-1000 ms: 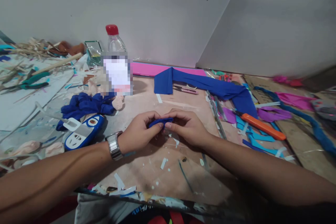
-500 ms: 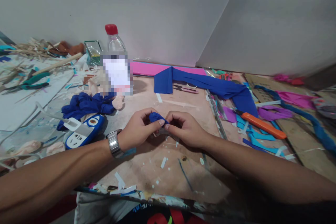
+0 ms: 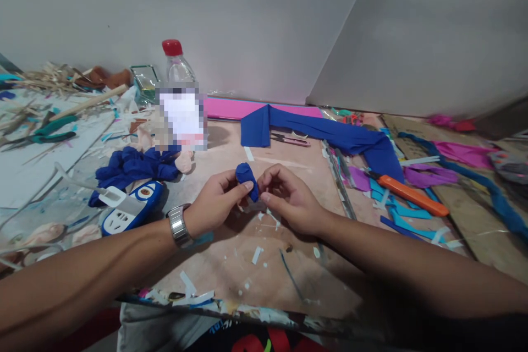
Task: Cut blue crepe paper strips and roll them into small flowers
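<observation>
A small rolled piece of dark blue cloth (image 3: 244, 172) stands tilted in my left hand (image 3: 218, 195), pinched between thumb and fingers above the middle of the table. My right hand (image 3: 293, 198) is just to the right of it, its fingers loosely curled and the thumb a little apart from them. I see nothing in that hand, and a narrow gap seems to lie between it and the cloth roll. Beyond both hands a long folded blue cloth strip (image 3: 330, 129) lies across the table, over a pair of pink-handled snips (image 3: 291, 139).
On the left are a heap of blue cloth pieces (image 3: 132, 168), a blue-and-white power strip (image 3: 134, 209) and green-handled pliers (image 3: 53, 129). A red-capped bottle (image 3: 179, 69) stands at the back. To the right lie an orange utility knife (image 3: 412, 195), a metal ruler (image 3: 339, 179) and cloth scraps.
The blue roll has turned more upright in my left hand. My right hand has come off it, moved slightly right and loosened its fingers.
</observation>
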{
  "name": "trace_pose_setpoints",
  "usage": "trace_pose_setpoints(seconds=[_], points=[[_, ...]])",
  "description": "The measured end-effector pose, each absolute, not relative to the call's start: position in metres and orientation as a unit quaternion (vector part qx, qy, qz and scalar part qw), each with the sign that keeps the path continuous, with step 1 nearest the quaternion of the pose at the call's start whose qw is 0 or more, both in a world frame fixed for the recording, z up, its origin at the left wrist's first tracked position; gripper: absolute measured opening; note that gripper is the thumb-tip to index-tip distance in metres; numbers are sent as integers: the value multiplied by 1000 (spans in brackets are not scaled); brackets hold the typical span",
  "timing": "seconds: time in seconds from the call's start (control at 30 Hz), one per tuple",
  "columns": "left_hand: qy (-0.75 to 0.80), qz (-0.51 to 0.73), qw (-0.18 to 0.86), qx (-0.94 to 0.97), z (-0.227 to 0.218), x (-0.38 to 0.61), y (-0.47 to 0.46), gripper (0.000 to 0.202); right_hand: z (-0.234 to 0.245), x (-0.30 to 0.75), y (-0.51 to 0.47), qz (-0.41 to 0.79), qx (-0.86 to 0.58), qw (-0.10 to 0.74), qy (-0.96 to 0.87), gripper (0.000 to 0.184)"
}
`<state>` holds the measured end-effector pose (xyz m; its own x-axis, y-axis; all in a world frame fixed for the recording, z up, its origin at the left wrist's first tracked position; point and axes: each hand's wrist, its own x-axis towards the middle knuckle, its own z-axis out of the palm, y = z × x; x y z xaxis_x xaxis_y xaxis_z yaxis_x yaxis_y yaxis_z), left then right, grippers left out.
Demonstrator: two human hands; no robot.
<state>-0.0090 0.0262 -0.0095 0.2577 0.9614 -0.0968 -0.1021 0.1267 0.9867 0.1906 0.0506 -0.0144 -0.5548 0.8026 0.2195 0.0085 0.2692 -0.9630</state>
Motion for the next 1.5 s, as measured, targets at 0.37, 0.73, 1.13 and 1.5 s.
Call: trace_pose_setpoints(seconds=[0.37,0.73,1.13,1.5], points=[[431,416,635,487,-6,-9,26,48,-6,193,57,333,-232,412,-816,9],[437,419,614,506,-1,-8,27,51,-6,192,56,316,-240,419,-817,7],[449,426,584,525,-4,-10,25,40,-4,193,53,326,-262,414,-809,5],[456,428,604,494,-3,-9,24,41,-6,192,56,309,-245,422,-816,12]])
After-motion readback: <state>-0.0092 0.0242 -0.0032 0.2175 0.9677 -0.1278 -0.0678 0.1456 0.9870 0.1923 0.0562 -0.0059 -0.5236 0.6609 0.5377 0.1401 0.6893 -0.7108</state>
